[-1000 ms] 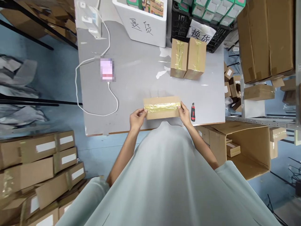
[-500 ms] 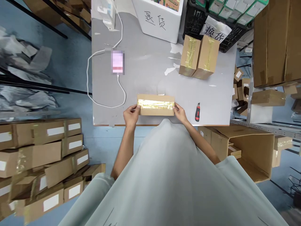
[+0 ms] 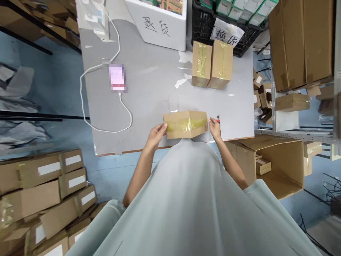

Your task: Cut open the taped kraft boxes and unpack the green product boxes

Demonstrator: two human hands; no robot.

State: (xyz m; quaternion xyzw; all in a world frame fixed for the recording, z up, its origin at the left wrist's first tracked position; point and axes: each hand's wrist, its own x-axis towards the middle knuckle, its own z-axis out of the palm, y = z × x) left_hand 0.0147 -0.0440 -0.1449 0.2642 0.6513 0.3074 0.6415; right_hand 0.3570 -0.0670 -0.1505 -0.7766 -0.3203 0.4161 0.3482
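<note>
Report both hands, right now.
Left hand: closed on the left end of the taped box.
Right hand: loosely open, off the taped box; contact with the knife cannot be told.

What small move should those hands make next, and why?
Probably the right hand should take the right end of the taped box to steady it: the left hand grips only the opposite end, while the right hand appears just clear of the box.
</note>
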